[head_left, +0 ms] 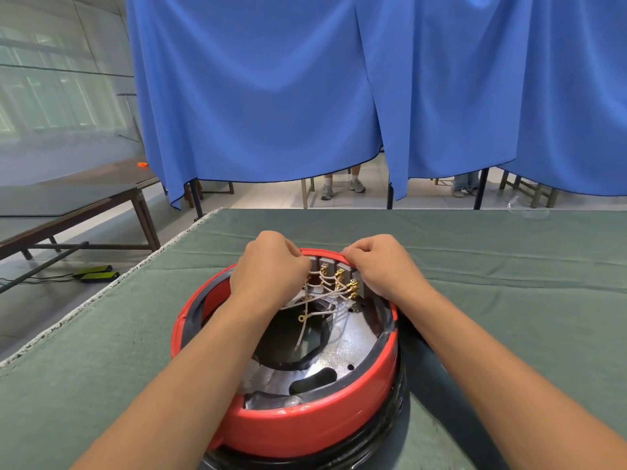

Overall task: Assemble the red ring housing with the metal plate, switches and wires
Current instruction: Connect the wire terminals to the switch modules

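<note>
At the red ring housing's [305, 425] twelve o'clock, left hand [271, 266] and right hand [380, 262] pinch the switches [334, 271]; seating them seems underway, needing firm pressing next.

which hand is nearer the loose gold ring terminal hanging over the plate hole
Left. The left hand is just above the ring terminal; the right hand is farther, up at the red ring housing rim's far right.

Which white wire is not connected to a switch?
The long white wire hanging loose over the dark opening of the metal plate; its gold ring end is free, while the others reach the switches.
</note>
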`<state>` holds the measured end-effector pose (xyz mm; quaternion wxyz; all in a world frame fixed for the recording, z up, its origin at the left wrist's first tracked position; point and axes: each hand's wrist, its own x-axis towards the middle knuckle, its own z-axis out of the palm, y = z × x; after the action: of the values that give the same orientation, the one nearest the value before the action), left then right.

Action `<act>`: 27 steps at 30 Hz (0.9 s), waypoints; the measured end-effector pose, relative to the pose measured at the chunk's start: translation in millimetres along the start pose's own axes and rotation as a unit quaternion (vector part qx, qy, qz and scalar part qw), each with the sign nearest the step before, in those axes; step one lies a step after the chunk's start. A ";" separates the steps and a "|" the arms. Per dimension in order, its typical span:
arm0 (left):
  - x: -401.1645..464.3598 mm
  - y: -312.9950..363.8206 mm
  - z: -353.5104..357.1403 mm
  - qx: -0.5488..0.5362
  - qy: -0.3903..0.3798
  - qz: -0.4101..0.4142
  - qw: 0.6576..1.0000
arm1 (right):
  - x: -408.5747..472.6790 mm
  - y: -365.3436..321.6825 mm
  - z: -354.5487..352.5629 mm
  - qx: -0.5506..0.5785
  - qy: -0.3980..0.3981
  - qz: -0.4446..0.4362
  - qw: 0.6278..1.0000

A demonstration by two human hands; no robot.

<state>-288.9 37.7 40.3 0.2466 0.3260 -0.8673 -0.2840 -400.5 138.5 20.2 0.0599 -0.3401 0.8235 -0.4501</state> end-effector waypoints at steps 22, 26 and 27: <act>3.1 5.4 11.7 -0.033 -0.058 -0.049 0.997 | 2.0 -1.9 1.1 -0.056 -0.033 -0.038 0.997; -1.3 10.7 11.1 0.015 -0.030 -0.021 0.999 | 1.8 -2.2 1.2 -0.050 -0.032 -0.036 0.998; -2.1 11.7 10.7 0.019 -0.025 -0.017 0.999 | 1.7 -2.1 1.1 -0.049 -0.032 -0.035 0.998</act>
<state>-299.0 50.1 39.8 0.2133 0.3384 -0.8728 -0.2795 -400.3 135.9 21.6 0.0535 -0.3857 0.8295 -0.4003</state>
